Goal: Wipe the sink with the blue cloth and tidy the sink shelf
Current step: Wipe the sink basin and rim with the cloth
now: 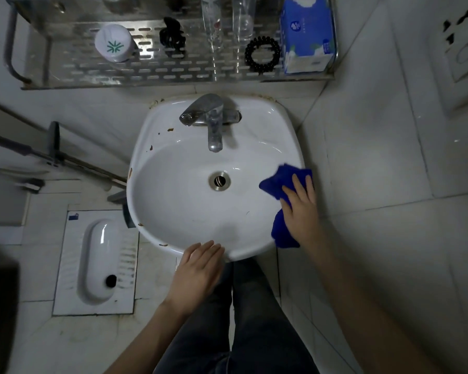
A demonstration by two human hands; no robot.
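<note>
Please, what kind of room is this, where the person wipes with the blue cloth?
Most likely a small bathroom: a white sink with a tap, a squat toilet set in the floor beside it, and a metal shelf above holding a tissue pack.

This is a small, plain bathroom, likely in a home. A white ceramic wall-hung sink (173, 211) with a chrome single-lever tap (214, 122) hangs beside a white squat toilet (99, 260) set into the floor. Pale tiles (376, 144) cover the walls and floor. Above the sink, a perforated stainless-steel shelf (146, 72) carries personal things: a black hair claw (171, 33), a black spiral hair tie (250, 54) and a blue-and-white tissue pack (305, 33).
</note>
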